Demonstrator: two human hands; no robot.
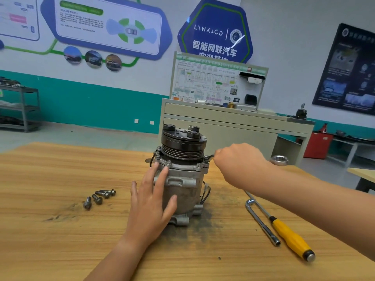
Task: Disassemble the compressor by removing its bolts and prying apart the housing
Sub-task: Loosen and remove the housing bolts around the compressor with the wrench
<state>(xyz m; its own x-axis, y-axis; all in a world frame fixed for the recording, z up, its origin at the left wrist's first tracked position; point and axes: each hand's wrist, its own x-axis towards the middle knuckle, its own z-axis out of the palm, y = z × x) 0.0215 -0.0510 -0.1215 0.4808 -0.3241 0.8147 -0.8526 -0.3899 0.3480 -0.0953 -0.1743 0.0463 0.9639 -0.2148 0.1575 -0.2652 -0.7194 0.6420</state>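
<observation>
- Compressor (182, 183): upright, axis vert., pulley (183, 147) up.
- L hand (152, 201): fingers straight, flat on its near-left side.
- R hand (241, 165): gripped spanner (279, 160) at right-side flange bolt (206, 157), nearest it.

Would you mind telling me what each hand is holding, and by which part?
The right hand grips a wrench by its middle, one end at a bolt. The left hand holds nothing; it rests flat on the compressor.
</observation>
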